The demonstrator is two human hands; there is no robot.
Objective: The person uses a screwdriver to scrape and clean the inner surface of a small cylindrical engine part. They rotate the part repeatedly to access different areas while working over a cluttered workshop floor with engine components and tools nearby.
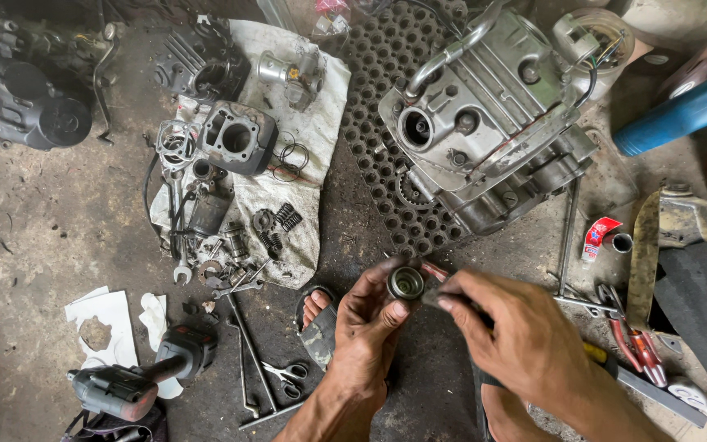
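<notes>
Left hand (pixel 367 315) holds a small round metal cup-shaped part (pixel 407 282) pinched between thumb and fingertips, grip closed on it, held up above the concrete floor (pixel 34 237) just in front of the engine block. Right hand (pixel 517 336) is right beside it, fingers curled around a slim reddish tool (pixel 434 271) whose tip touches or nearly touches the rim of the round part; grip closed on that tool, exact contact hard to tell. Engine block (pixel 484 123), silver-grey, sits on a black perforated rubber mat (pixel 386 123) just beyond the hands. To the left a dirty white cloth (pixel 304 213) carries a cylinder barrel (pixel 237 137), valve springs (pixel 288 217), a wrench and other small parts. A cordless impact driver (pixel 137 376) lies at lower left on the floor, near torn white paper (pixel 104 327). Scissors (pixel 284 375) and long thin rods lie between the driver and the left forearm. A sandalled foot (pixel 317 315) shows just left of the left hand. Red-handled pliers (pixel 632 336) and a small red-and-white tube (pixel 597 237) lie to the right; a blue cylinder-shaped object (pixel 681 110) is at far right.
</notes>
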